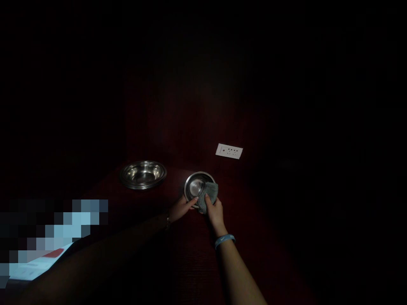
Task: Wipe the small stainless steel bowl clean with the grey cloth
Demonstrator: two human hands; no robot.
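In a very dark room, my left hand (182, 208) grips the near rim of a small steel bowl (194, 185), which is tilted up toward me. My right hand (214, 210), with a blue wristband, holds a grey cloth (210, 194) pressed over the bowl's right edge and inside. Both hands have their fingers closed. A larger steel bowl (143, 173) rests on the dark red table (190, 254) to the left, apart from my hands.
A white socket plate (229, 151) is set in the dark surface behind the small bowl. Light papers (34, 264) lie at the table's lower left. Everything beyond is too dark to make out.
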